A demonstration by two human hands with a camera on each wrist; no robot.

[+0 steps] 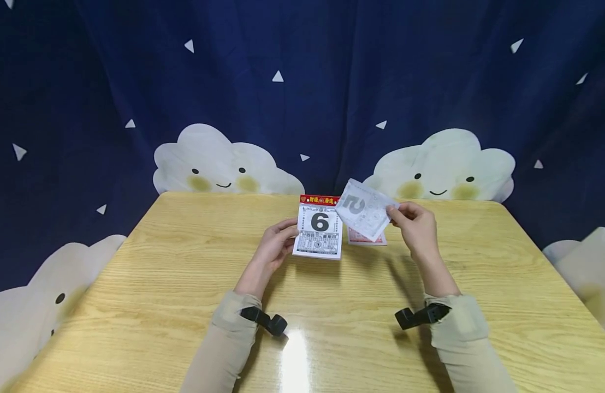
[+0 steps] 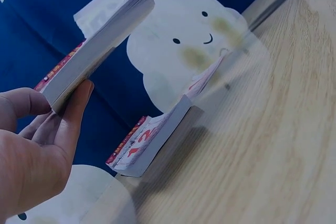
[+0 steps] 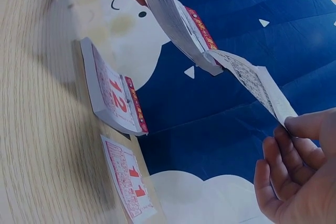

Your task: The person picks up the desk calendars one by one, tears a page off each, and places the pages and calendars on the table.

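My left hand grips the left edge of a thick tear-off calendar, raised above the table and showing a black 6 under a red header. At its right, my right hand pinches a thin calendar sheet between thumb and fingers. The sheet's back faces the head camera, with a 5 showing through. Its far corner meets the calendar's top right; whether it is still attached I cannot tell. A second calendar pad with a red 12 lies on the table, hidden in the head view behind the raised one.
A loose sheet with a red 11 lies beside the second pad, near the far edge of the wooden table. Behind the table hangs a dark blue curtain with clouds and triangles.
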